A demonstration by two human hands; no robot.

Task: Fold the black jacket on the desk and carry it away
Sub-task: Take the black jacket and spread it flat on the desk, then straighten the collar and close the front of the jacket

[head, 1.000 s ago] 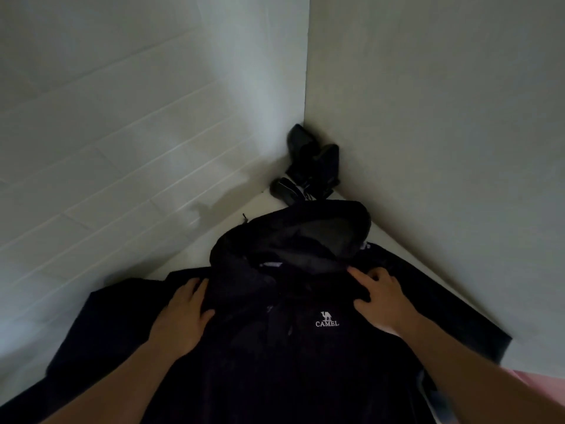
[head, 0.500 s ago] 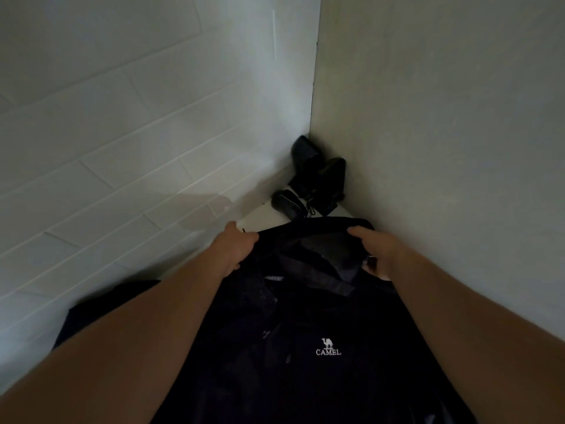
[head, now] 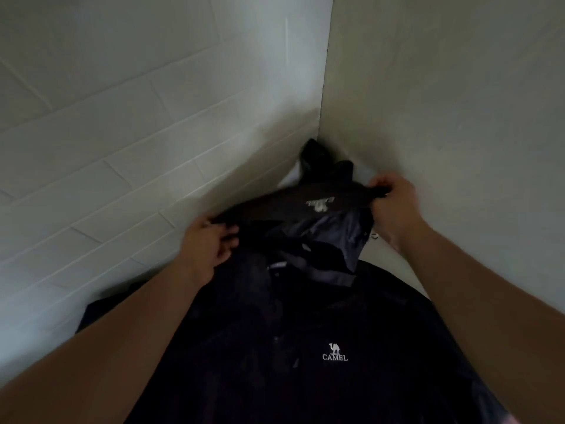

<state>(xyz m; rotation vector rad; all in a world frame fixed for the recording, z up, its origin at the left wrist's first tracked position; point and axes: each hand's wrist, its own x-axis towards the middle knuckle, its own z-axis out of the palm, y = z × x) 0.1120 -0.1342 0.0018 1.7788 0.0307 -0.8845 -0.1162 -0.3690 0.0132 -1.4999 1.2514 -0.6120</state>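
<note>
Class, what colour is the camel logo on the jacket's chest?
White, on the black jacket; the logo shows best in the head view.

Between our hands we see the black jacket (head: 305, 347), with a small white camel and the word CAMEL printed in white on its chest, nearer to us than either hand, and a blurred white mark on the lifted hood (head: 308, 198) stretched between our left hand (head: 211, 240) and our right hand (head: 394, 203). Just below the hood edge, between the hands, the lining (head: 330, 231) shows a muted blue-grey against the black. Beyond our left hand the wall (head: 122, 133) is white with a brick-like pattern of thin lines, beyond our right hand the wall (head: 458, 87) is plain pale grey, and past the hood sit dark black objects (head: 318, 157) in the corner.
</note>
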